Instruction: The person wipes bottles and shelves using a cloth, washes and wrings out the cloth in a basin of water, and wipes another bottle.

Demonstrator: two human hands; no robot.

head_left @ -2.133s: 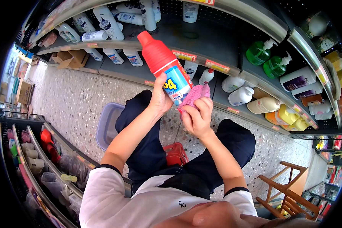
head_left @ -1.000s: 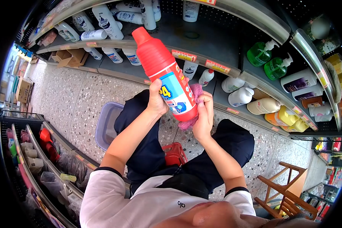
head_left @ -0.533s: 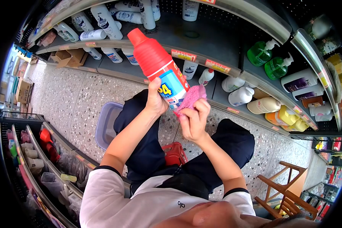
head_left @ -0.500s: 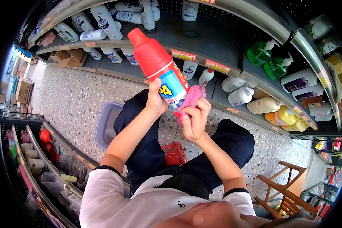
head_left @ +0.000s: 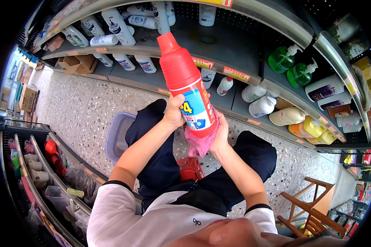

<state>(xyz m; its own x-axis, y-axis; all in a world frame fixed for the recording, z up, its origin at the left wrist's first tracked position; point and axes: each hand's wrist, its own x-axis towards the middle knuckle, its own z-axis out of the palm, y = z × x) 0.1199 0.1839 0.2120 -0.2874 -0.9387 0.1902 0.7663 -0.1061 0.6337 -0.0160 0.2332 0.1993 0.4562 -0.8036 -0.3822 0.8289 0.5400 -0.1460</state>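
Note:
A red cleaner bottle with a blue and yellow label is held up in front of my knees, its cap tilted toward the shelf. My left hand grips the bottle's left side, thumb on the label. Behind the lower right side of the bottle, my right hand presses a pink cloth against it. The cloth hangs below the bottle's base, and most of the right fingers are hidden behind bottle and cloth.
A shelf ahead bears white bottles, green pump bottles and yellow jugs. On the floor are a lavender basin and a red plastic item. A wooden stool lies at right, goods racks at left.
The bottle has shifted right and turned more upright. My right hand has moved the cloth from the bottle's front right side to behind and under its base.

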